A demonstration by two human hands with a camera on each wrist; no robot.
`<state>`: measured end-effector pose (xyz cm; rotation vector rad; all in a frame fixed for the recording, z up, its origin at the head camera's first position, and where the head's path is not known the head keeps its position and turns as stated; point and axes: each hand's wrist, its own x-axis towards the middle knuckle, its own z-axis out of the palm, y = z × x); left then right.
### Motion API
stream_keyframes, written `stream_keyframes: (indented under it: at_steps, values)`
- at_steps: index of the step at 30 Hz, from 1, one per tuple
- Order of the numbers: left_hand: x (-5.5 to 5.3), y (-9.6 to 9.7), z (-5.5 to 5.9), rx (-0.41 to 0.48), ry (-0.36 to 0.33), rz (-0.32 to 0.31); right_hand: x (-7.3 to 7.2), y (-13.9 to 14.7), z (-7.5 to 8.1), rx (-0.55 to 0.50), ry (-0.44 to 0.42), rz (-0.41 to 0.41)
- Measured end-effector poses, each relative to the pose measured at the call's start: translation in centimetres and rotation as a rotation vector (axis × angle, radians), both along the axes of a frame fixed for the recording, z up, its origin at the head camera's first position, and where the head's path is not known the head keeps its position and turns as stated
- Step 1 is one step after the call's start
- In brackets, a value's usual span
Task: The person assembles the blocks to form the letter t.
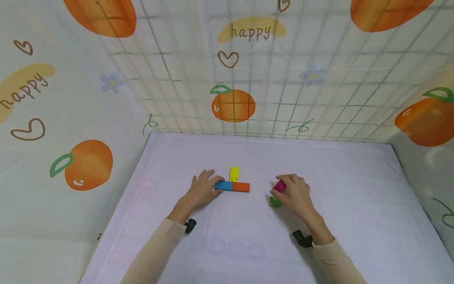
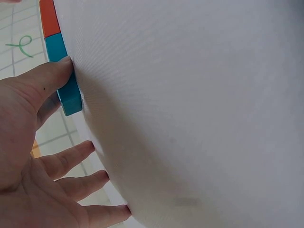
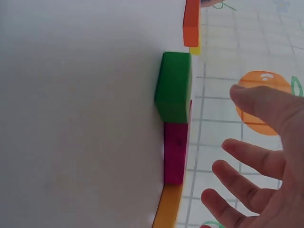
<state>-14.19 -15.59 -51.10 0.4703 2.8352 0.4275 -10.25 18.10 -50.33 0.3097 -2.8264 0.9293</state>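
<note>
My left hand (image 1: 201,193) pinches the left end of a blue block (image 1: 224,185), thumb on its near side and index finger behind; the other fingertips touch the table. End to end with the blue block lies an orange-red block (image 1: 241,187). A yellow block (image 1: 234,173) stretches away behind where these two meet. Over on the right, my right hand (image 1: 296,195) hovers with loosely bent fingers above a magenta block (image 1: 280,186). The right wrist view shows the fingers apart from the blocks. A green block (image 3: 174,88) and a yellow-orange block (image 3: 168,206) lie by the magenta one.
The blocks lie on a white-covered table (image 1: 227,252). A patterned cloth wall (image 1: 198,79) with oranges and grid lines rises along the back edge, and similar cloth hangs at both sides. Black wrist cameras (image 1: 190,225) sit at both sleeves.
</note>
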Motion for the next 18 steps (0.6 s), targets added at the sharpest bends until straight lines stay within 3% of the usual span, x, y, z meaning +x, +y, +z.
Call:
stream_keyframes:
  at_steps: [8, 18]
  values:
    - [-0.1, -0.1, -0.2, 0.016, 0.002, 0.002, 0.1, 1.6, 0.0, -0.018, -0.065, -0.012]
    - [-0.2, -0.2, -0.4, 0.019, 0.011, -0.005, -1.5, 6.2, 0.3, -0.058, -0.087, 0.028]
